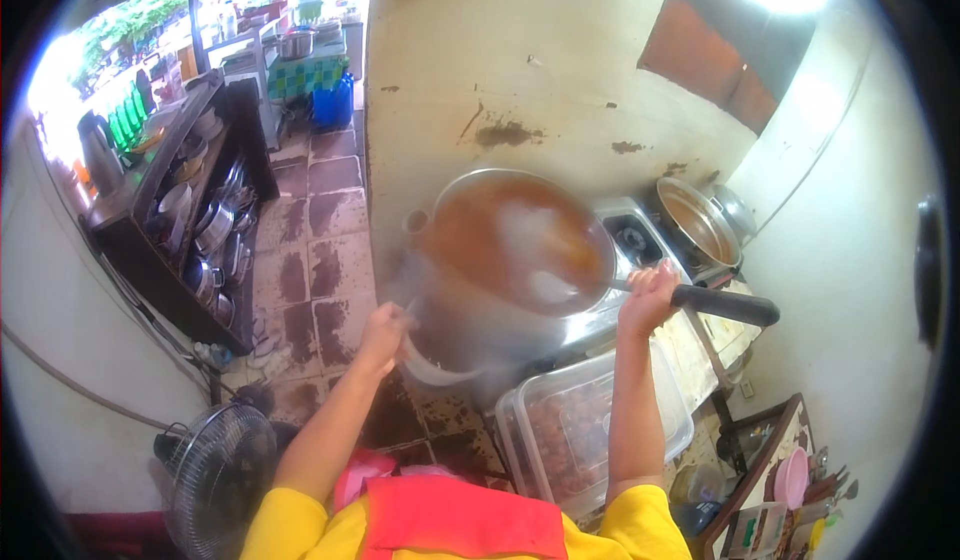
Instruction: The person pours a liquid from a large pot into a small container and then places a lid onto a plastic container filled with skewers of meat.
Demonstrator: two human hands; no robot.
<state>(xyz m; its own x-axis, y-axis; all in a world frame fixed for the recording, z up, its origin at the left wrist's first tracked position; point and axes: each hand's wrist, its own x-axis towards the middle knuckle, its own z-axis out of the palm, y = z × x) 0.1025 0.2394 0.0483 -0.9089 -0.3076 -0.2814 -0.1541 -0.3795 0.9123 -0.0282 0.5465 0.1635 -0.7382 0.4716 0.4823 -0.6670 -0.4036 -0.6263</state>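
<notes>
A large round pot of reddish-brown broth (480, 245) stands on the stove, with steam over it. My right hand (652, 297) grips a long utensil, probably a ladle, whose thick black handle (724, 305) points right. Its metal shaft runs over the pot's rim, and a pale shape, seemingly its head, lies at the broth's near side. In front of the big pot, my left hand (386, 339) is closed on the edge of a second metal vessel (442, 374). Steam blurs that vessel's inside, and I cannot tell what it holds.
A lidded clear plastic bin (592, 410) with brown food sits near my right arm. Beyond the burner (634, 236) stands a smaller pot (697, 219). A fan (221, 477) is at lower left, a dark shelf of cookware (187, 215) at left, a utensil-laden table (757, 470) at lower right.
</notes>
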